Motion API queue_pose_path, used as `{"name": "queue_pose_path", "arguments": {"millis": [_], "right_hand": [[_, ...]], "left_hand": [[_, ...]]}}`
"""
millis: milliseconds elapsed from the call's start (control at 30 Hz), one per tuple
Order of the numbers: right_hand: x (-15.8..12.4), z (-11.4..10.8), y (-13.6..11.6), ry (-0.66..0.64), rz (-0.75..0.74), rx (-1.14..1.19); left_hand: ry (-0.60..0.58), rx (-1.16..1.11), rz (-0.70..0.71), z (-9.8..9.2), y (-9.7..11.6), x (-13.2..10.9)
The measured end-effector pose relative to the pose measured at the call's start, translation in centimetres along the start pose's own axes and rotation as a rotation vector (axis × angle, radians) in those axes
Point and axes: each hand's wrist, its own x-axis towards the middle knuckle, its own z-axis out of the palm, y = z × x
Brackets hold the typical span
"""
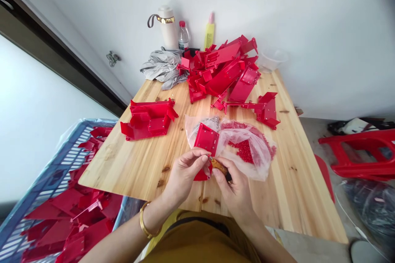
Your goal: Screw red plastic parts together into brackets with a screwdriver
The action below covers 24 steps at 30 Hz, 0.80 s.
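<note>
In my right hand (230,178) is a short screwdriver (219,166) with an orange and black handle, its tip pointing left. The fingers of my left hand (188,168) are pinched together at that tip; what lies between them is too small to make out. Directly beyond and beneath both hands lies a red plastic part (206,137) with small holes, partly covered by my fingers. Behind it, a clear bag of small silvery pieces (211,123) lies open. To the right sits another clear bag (261,152) of small red pieces (243,151).
Red assembled parts (228,70) are heaped at the back of the wooden table (296,189); another red part (149,119) stands at left. A grey cloth (163,65), flask (168,28) and bottle (183,37) are near the wall. A blue crate (31,189) of red parts stands left.
</note>
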Motion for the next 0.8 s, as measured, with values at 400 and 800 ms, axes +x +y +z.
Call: {"name": "queue_pose_path", "arguments": {"millis": [400,800], "right_hand": [[0.5,-0.1,-0.4,-0.074,-0.101,-0.068],[0.3,0.1,0.1,-0.050,-0.145,-0.089]], "left_hand": [[0.047,-0.277,-0.149,-1.0,0.6,0.1],[0.054,-0.087,-0.063,-1.1,0.5,-0.5]]}}
